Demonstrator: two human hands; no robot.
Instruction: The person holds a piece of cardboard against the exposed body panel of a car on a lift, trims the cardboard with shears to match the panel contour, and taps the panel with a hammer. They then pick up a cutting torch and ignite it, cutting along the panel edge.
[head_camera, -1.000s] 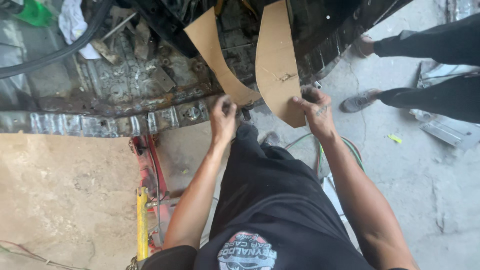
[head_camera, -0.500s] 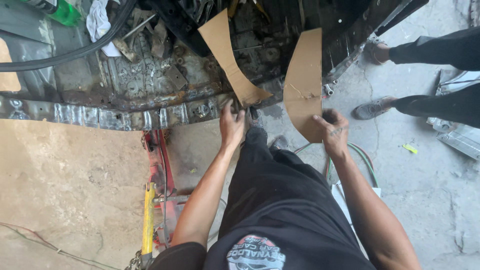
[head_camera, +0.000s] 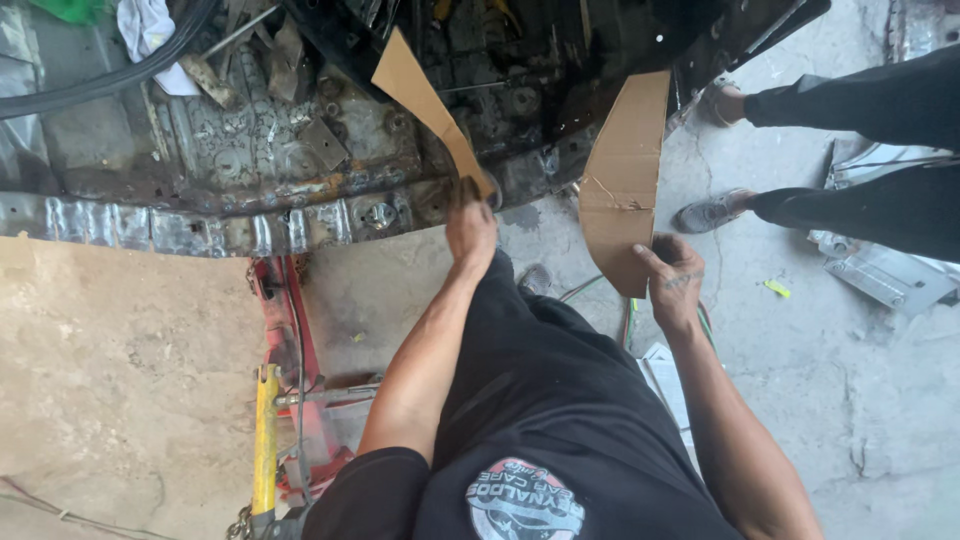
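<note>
red floor jack (head_camera: 290, 400), white rag (head_camera: 145, 30), bystander's legs (head_camera: 860, 150)

No packages, labels, signs, screens visible.

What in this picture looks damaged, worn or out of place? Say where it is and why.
The metal floor panel at upper left is rusted and patchy, with loose scraps and a white rag lying on it. The cardboard in the right hand has a small tear.

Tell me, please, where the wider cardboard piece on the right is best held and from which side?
Best at its narrow lower end, from below. The wider cardboard piece tapers to a point there, where the right hand already pinches it; its broad top leans against the dark car body, so that end looks awkward to reach.
</note>
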